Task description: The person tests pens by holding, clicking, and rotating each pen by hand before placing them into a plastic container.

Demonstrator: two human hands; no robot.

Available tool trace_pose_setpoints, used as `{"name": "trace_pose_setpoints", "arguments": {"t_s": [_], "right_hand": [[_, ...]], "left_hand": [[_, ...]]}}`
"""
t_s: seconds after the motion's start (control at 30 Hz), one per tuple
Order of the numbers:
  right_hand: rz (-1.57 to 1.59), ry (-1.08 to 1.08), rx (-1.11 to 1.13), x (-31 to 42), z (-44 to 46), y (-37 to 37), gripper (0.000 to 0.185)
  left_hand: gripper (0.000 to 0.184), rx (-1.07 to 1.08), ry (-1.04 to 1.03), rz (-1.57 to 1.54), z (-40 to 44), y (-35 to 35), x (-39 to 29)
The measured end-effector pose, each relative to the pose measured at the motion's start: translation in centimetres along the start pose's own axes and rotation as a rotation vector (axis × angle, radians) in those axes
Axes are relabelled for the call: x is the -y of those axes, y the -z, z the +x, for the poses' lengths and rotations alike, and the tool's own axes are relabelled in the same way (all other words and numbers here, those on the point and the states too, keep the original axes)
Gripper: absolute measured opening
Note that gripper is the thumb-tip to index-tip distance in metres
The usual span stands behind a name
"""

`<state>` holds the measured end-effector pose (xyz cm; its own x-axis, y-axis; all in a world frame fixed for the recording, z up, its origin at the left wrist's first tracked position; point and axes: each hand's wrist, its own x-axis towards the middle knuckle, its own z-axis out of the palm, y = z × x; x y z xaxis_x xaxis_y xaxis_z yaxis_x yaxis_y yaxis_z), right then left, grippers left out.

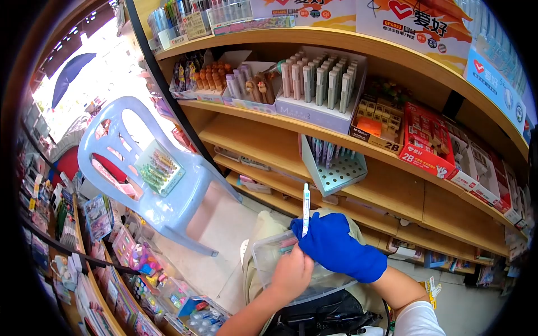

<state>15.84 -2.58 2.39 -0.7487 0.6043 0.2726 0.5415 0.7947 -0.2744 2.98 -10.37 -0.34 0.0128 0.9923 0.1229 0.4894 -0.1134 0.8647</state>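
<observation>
A white pen (306,210) with a pale blue end stands nearly upright in front of me. Closed fingers of my left hand (292,273) pinch at its lower end, which is partly hidden. Blue cloth (330,238) covers my right hand (358,259) and is bunched against the pen; the fingers under it are hidden. Below both hands, a clear plastic box (268,259) rests on my lap, with a few coloured items partly visible inside. A black bag (325,316) lies under the box, close to my body.
Ahead, a curved wooden shelf (392,147) carries boxes of pens (325,78) and red boxes (426,140). An open pen box (333,171) sits on a lower board. On the left, a blue plastic chair (174,215) holds another pen box (159,168). Crowded stationery racks (112,269) line the left side.
</observation>
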Motion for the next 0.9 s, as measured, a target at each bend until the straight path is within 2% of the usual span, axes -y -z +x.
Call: {"name": "trace_pose_setpoints", "arguments": {"t_s": [0.03,0.17,0.23,0.37,0.43,0.57,0.63,0.67,0.73,0.83,0.9], "right_hand": [[0.024,-0.018,-0.048,0.1,-0.1,-0.1,0.017],[-0.067,-0.009,-0.158,-0.1,-0.5,-1.1,0.018],[0.075,-0.046,-0.176,-0.7,-0.8,-1.6,0.020],[0.449,-0.017,-0.198,-1.9,-1.0,-2.2,0.027],[0.358,-0.013,-0.162,-1.6,-1.1,-1.8,0.028],[0.226,0.070,-0.156,-1.3,-1.0,-0.7,0.030],[0.141,0.009,-0.043,-0.9,-0.6,-0.2,0.030],[0.099,-0.022,0.014,-0.7,-0.4,-0.2,0.031],[0.139,-0.037,-0.028,-0.8,-0.4,-0.4,0.030],[0.194,-0.081,-0.082,-0.7,-0.3,-0.9,0.026],[0.176,-0.095,-0.097,-0.8,-0.2,-1.0,0.024]], "left_hand": [[0.020,-0.052,-0.085,0.153,0.0,-0.2,0.3],[0.017,0.038,-0.010,0.144,0.2,-0.4,0.2],[0.015,0.073,-0.008,0.119,0.1,-0.9,0.7],[0.016,0.174,0.178,-0.338,-0.1,-0.8,0.3],[0.020,0.177,0.230,-0.494,0.2,-0.2,-0.8],[0.017,0.181,0.250,-0.508,0.2,-0.1,-0.3],[0.016,0.166,0.278,-0.529,0.3,-0.1,-0.2],[0.015,0.159,0.256,-0.475,0.3,-0.2,-0.1],[0.014,0.145,0.213,-0.368,0.3,-0.5,0.4],[0.014,0.012,-0.012,0.052,0.4,-1.0,1.3],[0.015,0.097,0.058,-0.098,0.3,-0.8,1.5]]}}
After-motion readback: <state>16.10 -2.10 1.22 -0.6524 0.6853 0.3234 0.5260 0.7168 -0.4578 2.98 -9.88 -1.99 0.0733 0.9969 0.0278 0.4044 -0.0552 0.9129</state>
